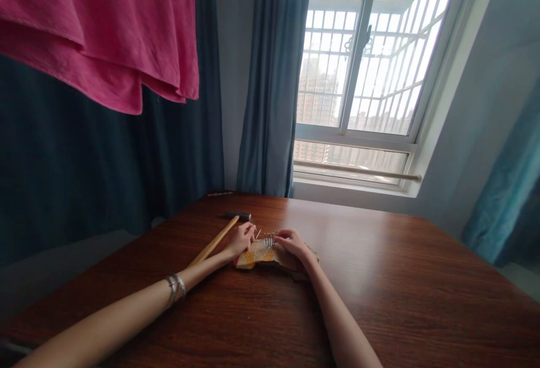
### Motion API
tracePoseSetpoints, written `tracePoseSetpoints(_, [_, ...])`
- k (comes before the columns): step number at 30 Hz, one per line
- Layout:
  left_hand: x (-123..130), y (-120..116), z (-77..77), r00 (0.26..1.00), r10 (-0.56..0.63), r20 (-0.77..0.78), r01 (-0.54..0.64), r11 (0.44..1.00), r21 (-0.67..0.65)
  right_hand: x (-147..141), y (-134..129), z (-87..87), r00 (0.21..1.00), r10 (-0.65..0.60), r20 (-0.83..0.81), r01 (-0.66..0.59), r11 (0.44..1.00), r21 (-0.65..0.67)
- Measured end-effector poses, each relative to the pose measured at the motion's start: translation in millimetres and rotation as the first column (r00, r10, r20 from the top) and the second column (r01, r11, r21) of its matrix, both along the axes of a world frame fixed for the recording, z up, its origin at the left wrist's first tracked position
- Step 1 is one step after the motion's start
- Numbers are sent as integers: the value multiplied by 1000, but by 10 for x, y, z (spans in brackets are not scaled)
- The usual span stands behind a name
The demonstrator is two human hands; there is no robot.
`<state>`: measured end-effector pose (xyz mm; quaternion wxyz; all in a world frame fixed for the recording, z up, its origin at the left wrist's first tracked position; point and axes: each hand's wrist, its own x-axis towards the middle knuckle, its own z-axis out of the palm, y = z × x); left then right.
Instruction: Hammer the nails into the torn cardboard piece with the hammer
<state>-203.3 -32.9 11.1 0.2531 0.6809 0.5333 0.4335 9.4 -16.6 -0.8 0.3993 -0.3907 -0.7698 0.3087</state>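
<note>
A flat tan and yellow board (264, 252), dotted with many small holes or marks, lies on the table between my hands. Several thin dark nails (269, 239) stand upright in a row at its middle. My left hand (242, 239) is closed at the board's left end, its fingers pinched together; a slim pale nail (258, 234) leans just beside them. What the left fingers hold is too small to make out. Over the right half of the board, my right hand (292, 241) pinches at the right end of the nail row, thumb and forefinger on a nail.
A hammer with a wooden handle (216, 241) and dark head (238, 216) lies left of the board, partly behind my left forearm. The brown wooden table (379, 278) reaches to a barred window (358, 75). Blue curtains (270, 86) and a pink cloth (126, 30) hang at the left.
</note>
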Motion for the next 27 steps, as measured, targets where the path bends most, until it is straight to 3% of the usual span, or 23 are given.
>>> tracePoseSetpoints(6, [-32,171,-89,999,34,23,-31,994,-101,-46,50,-76,999,-52,-7,52,999,11])
tracePoseSetpoints(16, [-30,206,-92,994,49,-96,-59,994,-95,-78,37,-86,960,-258,108,252,966,60])
tracePoseSetpoints(21, [-38,284,-89,986,46,-159,-77,977,-199,-102,-38,-79,904,-391,175,371,918,137])
tracePoseSetpoints(27, [-51,297,-30,984,11,-178,-68,946,-317,-131,-38,-65,873,-447,197,424,893,147])
